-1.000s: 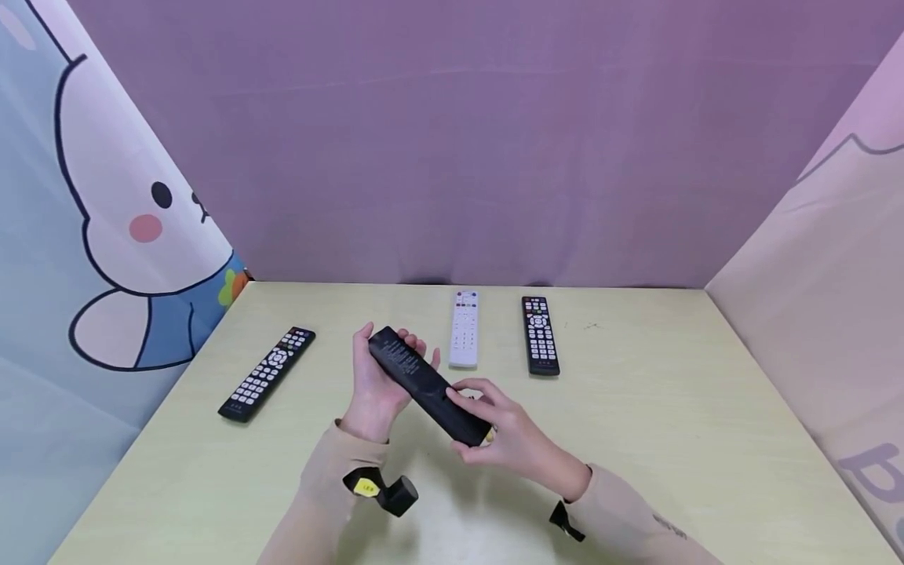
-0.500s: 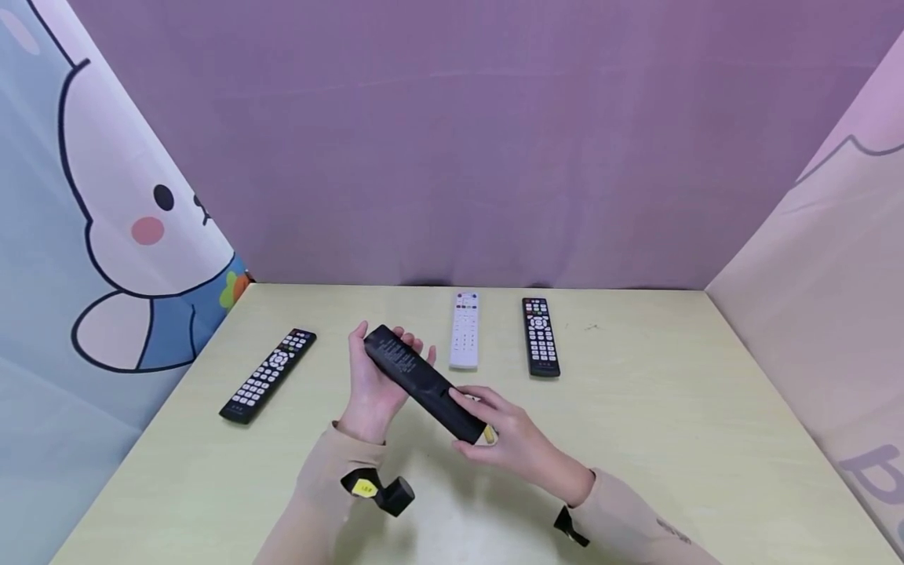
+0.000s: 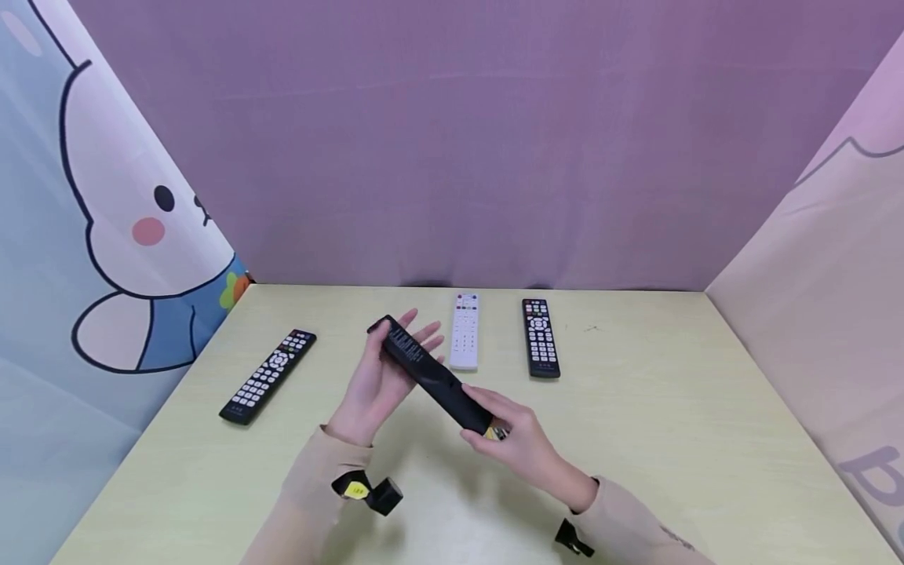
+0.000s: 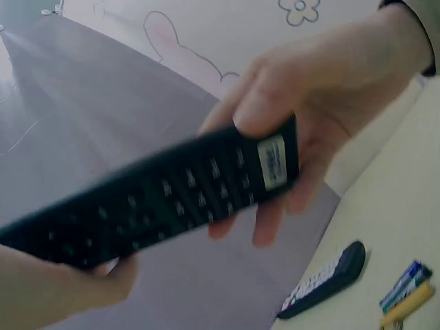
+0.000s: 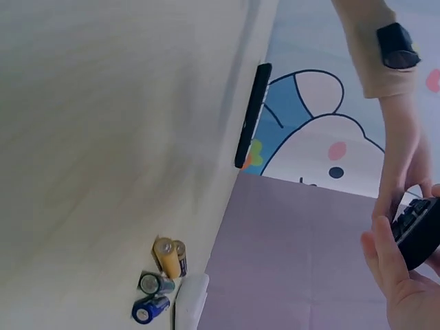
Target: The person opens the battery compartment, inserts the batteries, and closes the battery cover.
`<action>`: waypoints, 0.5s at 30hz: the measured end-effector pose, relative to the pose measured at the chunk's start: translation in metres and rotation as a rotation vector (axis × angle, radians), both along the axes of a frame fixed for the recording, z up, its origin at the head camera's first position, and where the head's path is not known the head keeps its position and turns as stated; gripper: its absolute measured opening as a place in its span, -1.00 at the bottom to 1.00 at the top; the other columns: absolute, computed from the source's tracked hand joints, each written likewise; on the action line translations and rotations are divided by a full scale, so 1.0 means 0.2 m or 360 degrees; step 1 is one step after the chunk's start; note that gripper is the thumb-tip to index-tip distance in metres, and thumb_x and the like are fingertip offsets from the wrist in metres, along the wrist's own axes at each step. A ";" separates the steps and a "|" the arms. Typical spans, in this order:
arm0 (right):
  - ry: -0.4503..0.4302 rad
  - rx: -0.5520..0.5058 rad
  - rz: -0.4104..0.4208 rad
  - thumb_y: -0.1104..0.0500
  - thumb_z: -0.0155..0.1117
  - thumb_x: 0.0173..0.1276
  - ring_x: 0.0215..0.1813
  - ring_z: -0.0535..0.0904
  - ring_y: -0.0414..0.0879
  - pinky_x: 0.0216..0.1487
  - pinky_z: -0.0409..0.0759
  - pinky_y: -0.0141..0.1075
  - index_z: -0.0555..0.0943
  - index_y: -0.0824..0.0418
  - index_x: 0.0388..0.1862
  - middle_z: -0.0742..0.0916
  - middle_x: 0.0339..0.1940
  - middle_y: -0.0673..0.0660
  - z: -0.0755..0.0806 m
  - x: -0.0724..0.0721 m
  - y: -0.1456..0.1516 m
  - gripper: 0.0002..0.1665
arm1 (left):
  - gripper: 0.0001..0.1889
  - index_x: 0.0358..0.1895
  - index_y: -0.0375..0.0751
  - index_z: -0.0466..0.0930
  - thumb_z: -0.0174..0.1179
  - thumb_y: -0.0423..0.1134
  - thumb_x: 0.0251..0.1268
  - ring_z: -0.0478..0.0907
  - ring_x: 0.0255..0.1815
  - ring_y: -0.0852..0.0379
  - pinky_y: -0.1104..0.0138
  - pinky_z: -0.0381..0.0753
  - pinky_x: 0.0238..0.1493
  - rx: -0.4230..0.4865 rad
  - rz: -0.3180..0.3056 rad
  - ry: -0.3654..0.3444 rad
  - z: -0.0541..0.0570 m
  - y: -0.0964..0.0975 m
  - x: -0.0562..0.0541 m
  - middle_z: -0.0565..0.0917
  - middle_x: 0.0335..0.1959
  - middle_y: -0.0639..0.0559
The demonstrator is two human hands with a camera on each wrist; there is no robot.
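Held above the table is a black remote control [image 3: 432,377], back side up in the head view and slanting down to the right. My left hand [image 3: 374,388] holds its far end, thumb over the edge and the other fingers spread behind. The right hand [image 3: 523,443] grips the near end between thumb and fingers. In the left wrist view the remote's button side [image 4: 185,192] shows, with a white label by the right hand. Several batteries [image 5: 168,256] lie on the table; in the head view the remote and right hand mostly hide them.
Three more remotes lie face up on the pale table [image 3: 671,439]: a black one [image 3: 268,377] at left, a white one [image 3: 464,331] at the back middle and another black one [image 3: 541,337] right of it. Cloth walls enclose the back and sides.
The remote has turned a little on its long axis and its near end has moved slightly right. My left fingers have spread and the thumb now crosses the far end. More of the batteries shows.
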State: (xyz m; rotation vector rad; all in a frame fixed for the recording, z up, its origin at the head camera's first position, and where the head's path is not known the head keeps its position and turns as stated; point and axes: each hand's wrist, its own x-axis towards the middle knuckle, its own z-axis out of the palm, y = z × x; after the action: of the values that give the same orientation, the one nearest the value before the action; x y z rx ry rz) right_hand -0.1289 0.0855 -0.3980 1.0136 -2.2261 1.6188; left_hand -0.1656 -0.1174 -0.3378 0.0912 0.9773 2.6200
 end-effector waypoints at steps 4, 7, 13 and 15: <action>-0.0385 -0.0055 -0.0013 0.26 0.29 0.08 -0.12 0.53 -0.13 -0.25 0.57 -0.34 0.43 0.27 0.14 0.57 0.03 0.23 0.02 0.01 0.01 -0.42 | -0.48 0.36 -0.02 -0.17 -0.25 -0.26 0.39 0.19 0.26 -0.15 0.05 0.16 0.21 -0.0228 -0.0198 0.0175 -0.03 -0.03 0.02 0.12 0.28 -0.34; -0.0551 -0.0073 -0.0017 0.23 0.28 0.10 -0.10 0.53 -0.09 -0.18 0.55 -0.35 0.41 0.25 0.16 0.55 0.06 0.24 0.04 0.01 0.02 -0.41 | -0.40 0.37 -0.07 -0.17 -0.15 -0.36 0.34 0.29 0.20 -0.12 0.05 0.22 0.18 -0.0339 -0.0210 0.0288 -0.05 -0.04 0.02 0.23 0.22 -0.33; -0.0674 -0.0155 0.0012 0.24 0.27 0.11 -0.08 0.54 -0.02 -0.22 0.57 -0.32 0.41 0.26 0.15 0.53 0.05 0.26 0.05 0.00 0.03 -0.42 | -0.37 0.35 -0.22 -0.08 -0.03 -0.39 0.26 0.48 0.01 0.07 0.13 0.37 0.08 -0.0408 -0.0010 0.0380 -0.08 -0.02 0.02 0.51 -0.12 -0.02; -0.0700 -0.0177 0.0022 0.25 0.26 0.12 -0.10 0.55 -0.01 -0.31 0.58 -0.30 0.41 0.27 0.15 0.53 0.05 0.27 0.04 0.00 0.03 -0.43 | -0.38 0.34 -0.24 -0.05 -0.01 -0.40 0.25 0.50 -0.02 0.09 0.13 0.39 0.06 -0.0422 0.0046 0.0383 -0.09 -0.02 0.02 0.52 -0.17 0.00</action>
State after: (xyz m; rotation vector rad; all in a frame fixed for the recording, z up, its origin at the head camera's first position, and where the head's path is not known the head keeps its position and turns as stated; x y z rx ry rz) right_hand -0.1290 0.0913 -0.3898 0.6958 -2.3515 2.1134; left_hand -0.1609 -0.1212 -0.3553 0.3348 1.4081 2.5187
